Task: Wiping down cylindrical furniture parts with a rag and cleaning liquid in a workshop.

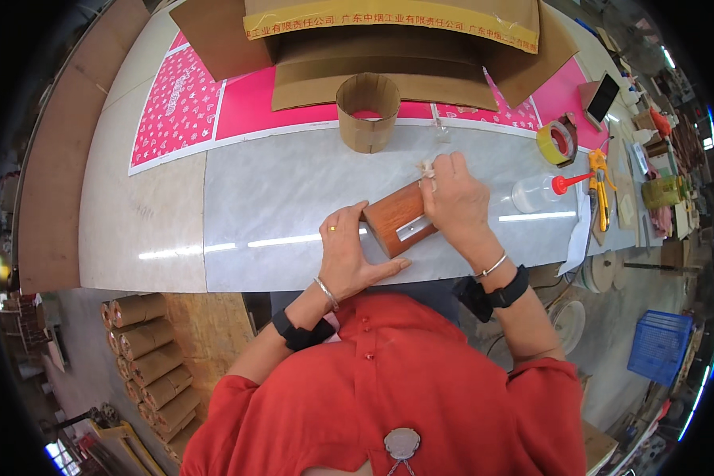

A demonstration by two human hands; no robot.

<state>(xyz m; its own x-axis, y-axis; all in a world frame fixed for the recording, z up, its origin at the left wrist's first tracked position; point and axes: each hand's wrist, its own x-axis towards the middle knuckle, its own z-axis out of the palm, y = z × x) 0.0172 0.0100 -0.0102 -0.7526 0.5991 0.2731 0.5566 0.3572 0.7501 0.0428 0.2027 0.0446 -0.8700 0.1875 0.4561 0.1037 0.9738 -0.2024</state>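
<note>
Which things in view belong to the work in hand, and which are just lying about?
In hand:
wooden piece, with left hand and right hand on it
white wad, at the right hand

Apparently lying about:
bottle
yellow tape
cardboard tube
blue crate

Reddish-brown wood-grain piece (394, 208): roughly cylindrical, on its side, long axis angled up to the right. Sits at the near edge of the grey tabletop (285, 194); can't tell if fully resting. Silvery rectangular plate (408, 231) on its face, aligned lengthwise, darker patch in it. Far right end hidden. White crumpled wad (427, 168) by the upper right end, mostly covered.
</note>
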